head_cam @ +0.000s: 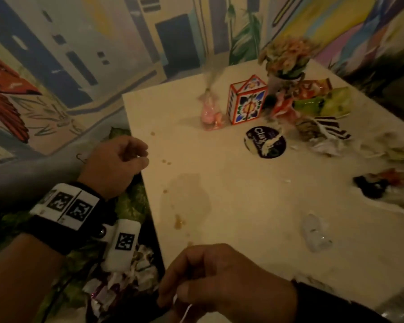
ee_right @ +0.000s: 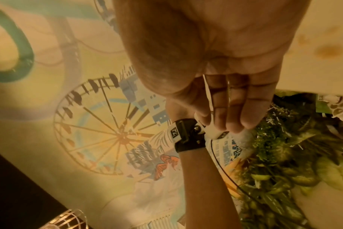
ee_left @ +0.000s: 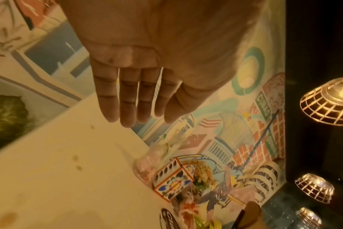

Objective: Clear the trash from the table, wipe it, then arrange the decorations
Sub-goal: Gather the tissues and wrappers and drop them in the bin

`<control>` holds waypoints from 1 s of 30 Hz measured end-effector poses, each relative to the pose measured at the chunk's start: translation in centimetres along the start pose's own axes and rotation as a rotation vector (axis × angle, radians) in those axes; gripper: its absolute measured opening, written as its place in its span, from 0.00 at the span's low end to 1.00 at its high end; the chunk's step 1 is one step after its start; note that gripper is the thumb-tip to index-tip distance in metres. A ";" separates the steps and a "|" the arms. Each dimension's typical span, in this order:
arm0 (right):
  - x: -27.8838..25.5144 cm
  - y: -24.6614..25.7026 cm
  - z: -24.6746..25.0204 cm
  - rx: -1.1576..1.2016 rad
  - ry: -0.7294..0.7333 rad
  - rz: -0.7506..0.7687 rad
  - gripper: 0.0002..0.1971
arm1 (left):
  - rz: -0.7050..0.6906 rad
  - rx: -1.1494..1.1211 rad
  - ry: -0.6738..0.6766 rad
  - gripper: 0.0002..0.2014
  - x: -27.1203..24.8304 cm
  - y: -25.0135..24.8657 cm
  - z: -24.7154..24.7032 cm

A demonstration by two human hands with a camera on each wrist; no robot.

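The cream table (head_cam: pixel 243 206) has brown stains (head_cam: pixel 179 222) and a wet patch. Trash lies along its right side: a green wrapper (head_cam: pixel 324 103), a striped wrapper (head_cam: pixel 322 129), crumpled paper (head_cam: pixel 324 146), a dark wrapper (head_cam: pixel 378 183) and clear plastic (head_cam: pixel 315 234). A patterned box (head_cam: pixel 247 101), a flower vase (head_cam: pixel 287 59) and a pink bagged item (head_cam: pixel 210 113) stand at the back. My left hand (head_cam: pixel 138 157) hovers at the table's left edge, its fingers (ee_left: pixel 125 108) straight and empty. My right hand (head_cam: pixel 173 297) hangs off the near corner with fingers (ee_right: pixel 233 114) relaxed; a thin white strip dangles beneath it.
A dark bin (head_cam: pixel 121 283) of crumpled paper sits below the table's near left corner, among green leaves (head_cam: pixel 131 203). A round black lid (head_cam: pixel 265 142) lies mid-table. Painted walls close in behind and left. Wire lamps (ee_left: pixel 329 100) hang to the right.
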State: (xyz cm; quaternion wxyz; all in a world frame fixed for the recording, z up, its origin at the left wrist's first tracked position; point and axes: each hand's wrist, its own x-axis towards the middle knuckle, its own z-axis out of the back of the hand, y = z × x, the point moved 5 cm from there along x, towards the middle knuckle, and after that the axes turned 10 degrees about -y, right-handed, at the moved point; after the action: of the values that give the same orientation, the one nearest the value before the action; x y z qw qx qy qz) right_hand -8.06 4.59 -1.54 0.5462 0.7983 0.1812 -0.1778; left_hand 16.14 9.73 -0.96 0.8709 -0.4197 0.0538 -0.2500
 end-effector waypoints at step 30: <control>-5.2 9.7 47.0 -1.172 -0.989 0.040 0.49 | -0.028 0.506 0.272 0.03 4.8 -14.0 -34.1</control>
State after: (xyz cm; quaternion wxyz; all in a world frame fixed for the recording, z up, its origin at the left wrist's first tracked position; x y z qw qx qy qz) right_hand -11.93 -43.19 -7.20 0.9008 0.2087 -0.0340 -0.3792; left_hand 4.49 -23.95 -11.69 0.9291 -0.1526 0.1003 -0.3217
